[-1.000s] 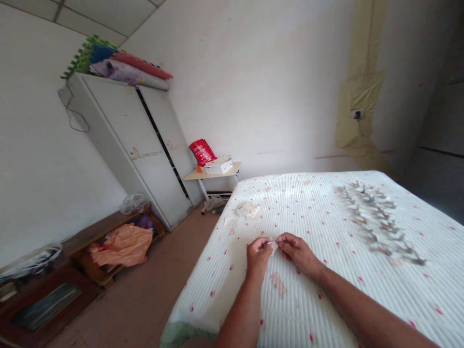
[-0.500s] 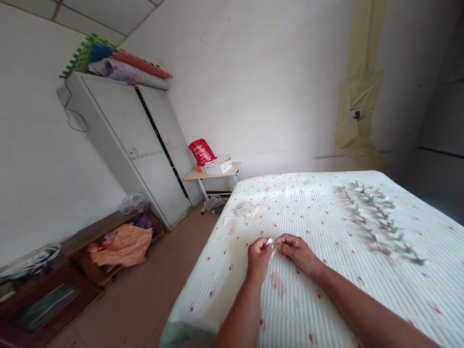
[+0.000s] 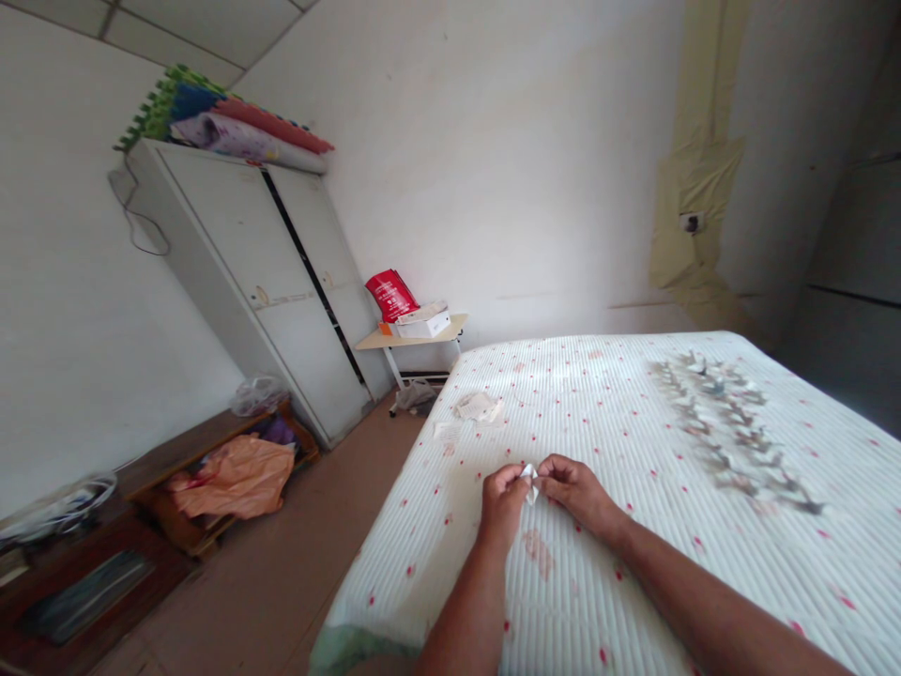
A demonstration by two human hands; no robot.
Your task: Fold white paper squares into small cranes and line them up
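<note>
A small folded piece of white paper (image 3: 530, 486) is pinched between my two hands, above the bed (image 3: 450, 563) with its white quilted cover and red dots. My left hand (image 3: 502, 493) grips its left side with thumb and forefinger. On the other side, my right hand (image 3: 573, 486) holds the right edge in a pinch. Farther right on the bed stand rows of small folded paper figures (image 3: 739, 413), somewhat blurred. Some flat paper sheets (image 3: 479, 407) lie beyond my hands toward the bed's left edge.
Behind the bed's far left corner, a small table (image 3: 373, 341) carries a red bag (image 3: 392, 295) and a white box (image 3: 426, 322). A grey cabinet (image 3: 232, 244) stands at the left wall, with rolled mats (image 3: 246, 131) on top. An orange plastic bag (image 3: 246, 474) lies on a low wooden bench.
The paper between my fingers has opened out a little and shows more of its white face. Both hands stay almost in the same place.
</note>
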